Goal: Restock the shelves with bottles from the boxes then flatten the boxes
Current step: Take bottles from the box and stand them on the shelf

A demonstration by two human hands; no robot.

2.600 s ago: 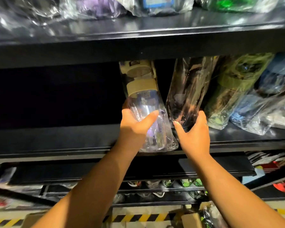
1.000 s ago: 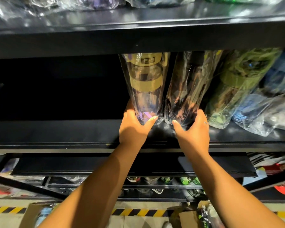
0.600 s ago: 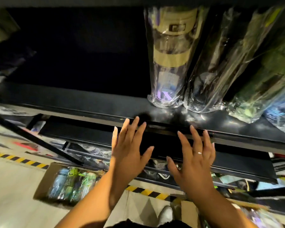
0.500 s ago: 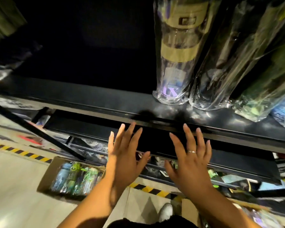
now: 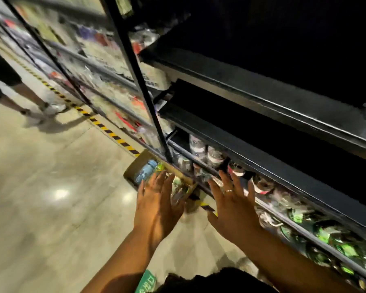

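An open cardboard box (image 5: 135, 166) lies on the floor against the foot of the black shelves (image 5: 262, 98), holding several wrapped bottles (image 5: 147, 172) in blue and green. My left hand (image 5: 156, 199) hovers just above the box with fingers spread and holds nothing. My right hand (image 5: 232, 199), a ring on one finger, is spread open in front of the bottom shelf, where wrapped bottles (image 5: 201, 151) stand in a row. Neither hand touches anything. The view is blurred.
Another person's legs and shoes (image 5: 49, 108) stand on the concrete floor at the left. A yellow-black hazard stripe (image 5: 106, 132) runs along the base of the racks. A black upright post (image 5: 140, 81) separates this bay from the packed shelves (image 5: 89, 60) on the left.
Both hands let go of the two wrapped bottles left standing on the shelf and dropped down, open. My view swung down and left toward the box on the floor.
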